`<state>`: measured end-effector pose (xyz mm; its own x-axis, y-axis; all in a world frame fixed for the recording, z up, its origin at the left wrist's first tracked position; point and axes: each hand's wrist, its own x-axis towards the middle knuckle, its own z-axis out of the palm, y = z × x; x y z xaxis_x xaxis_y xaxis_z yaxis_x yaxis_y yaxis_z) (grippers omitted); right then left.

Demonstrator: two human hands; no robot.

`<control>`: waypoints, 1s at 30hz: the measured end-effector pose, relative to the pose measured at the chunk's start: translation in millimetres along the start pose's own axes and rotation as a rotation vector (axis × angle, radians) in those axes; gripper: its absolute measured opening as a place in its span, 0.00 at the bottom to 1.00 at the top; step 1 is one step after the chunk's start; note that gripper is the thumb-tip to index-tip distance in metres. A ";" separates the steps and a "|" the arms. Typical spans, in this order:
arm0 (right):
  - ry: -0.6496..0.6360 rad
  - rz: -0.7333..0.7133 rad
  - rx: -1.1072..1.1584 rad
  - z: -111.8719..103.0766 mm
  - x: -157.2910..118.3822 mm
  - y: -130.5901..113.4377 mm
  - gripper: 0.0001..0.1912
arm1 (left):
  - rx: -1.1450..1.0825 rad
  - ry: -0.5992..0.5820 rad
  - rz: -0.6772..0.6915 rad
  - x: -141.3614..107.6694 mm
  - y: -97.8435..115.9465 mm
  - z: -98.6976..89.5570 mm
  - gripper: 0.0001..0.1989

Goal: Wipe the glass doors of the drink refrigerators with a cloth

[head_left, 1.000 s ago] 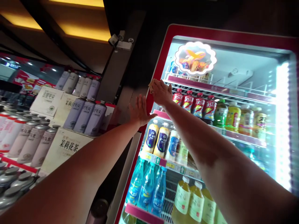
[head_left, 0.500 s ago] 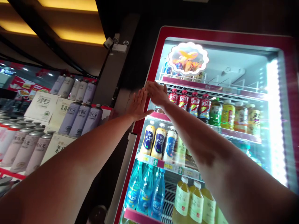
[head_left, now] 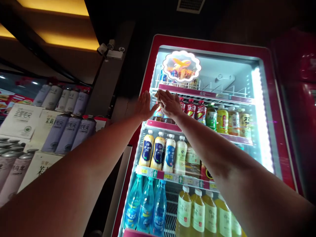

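Both arms reach up toward a tall red-framed drinks fridge (head_left: 209, 43) with a lit glass door. My left hand (head_left: 146, 106) is at the left part of the frame, fingers straight and thumb spread, holding nothing that I can see. Just to its right, my right hand (head_left: 170, 103) lies against or close to the glass, level with the second shelf, fingers stretched out. Whether its palm covers anything is hidden. Behind the glass, near the right hand, stand red-capped bottles (head_left: 190, 110). White-capped bottles (head_left: 158, 151) fill the shelf below.
Lower in the fridge are blue bottles (head_left: 146, 207) and yellow-green bottles (head_left: 197, 210). On the left, purple cans (head_left: 71, 131) and white boxes (head_left: 22, 121) are stacked. A dark pillar (head_left: 103, 82) with lamps rises behind them. Red surfaces (head_left: 306, 98) stand at the far right.
The view has shifted, so the fridge appears further left and more of its right side shows. My hands have moved rightward relative to the door, the left from beside the frame onto its edge.
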<state>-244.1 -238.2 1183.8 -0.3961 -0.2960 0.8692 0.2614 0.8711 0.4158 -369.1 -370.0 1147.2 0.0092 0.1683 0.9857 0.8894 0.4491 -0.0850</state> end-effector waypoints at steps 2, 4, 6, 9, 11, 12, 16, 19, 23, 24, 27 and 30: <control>0.020 0.080 0.003 -1.1 -2.4 7.6 0.30 | 0.050 -0.002 -0.033 -2.1 7.9 3.2 0.51; 0.030 0.144 0.022 -1.5 -3.2 11.3 0.30 | 0.088 0.013 -0.033 -3.7 16.3 6.0 0.50; 0.014 0.138 0.032 -1.9 -5.9 14.3 0.30 | 0.111 0.012 0.018 -3.9 23.7 9.1 0.47; -0.019 0.042 0.010 -4.4 -14.8 28.4 0.31 | 0.143 -0.015 0.081 -2.5 31.2 14.0 0.45; -0.002 0.038 -0.011 -6.1 -21.3 44.4 0.32 | 0.172 -0.020 0.076 -2.0 33.8 16.4 0.45; 0.024 0.063 -0.016 -6.3 -24.0 52.4 0.32 | 0.186 -0.018 0.071 -2.1 34.5 17.1 0.45; 0.126 0.145 -0.025 -0.8 -35.1 69.2 0.33 | 0.221 -0.020 0.072 -5.3 36.4 16.0 0.42; 0.121 0.069 -0.047 2.5 -50.5 71.2 0.32 | 0.230 -0.017 0.098 -8.4 37.8 13.0 0.38; 0.084 0.012 -0.069 -3.5 -67.9 90.3 0.31 | 0.265 -0.048 0.092 -10.2 40.4 10.4 0.34; 0.091 0.036 -0.070 -5.3 -68.9 97.1 0.31 | 0.279 -0.056 0.088 -10.4 41.3 10.1 0.34; 0.153 0.114 -0.062 -7.0 -67.4 110.9 0.32 | 0.305 -0.066 0.080 -10.4 43.9 9.0 0.33; 0.174 0.099 -0.054 -6.1 -74.0 113.1 0.31 | 0.299 -0.066 0.082 -10.2 44.6 7.7 0.33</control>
<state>-179.9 -120.1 1168.1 -0.2089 -0.2774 0.9378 0.3401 0.8784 0.3356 -333.0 -344.9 1132.3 0.0369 0.2665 0.9631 0.7131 0.6682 -0.2123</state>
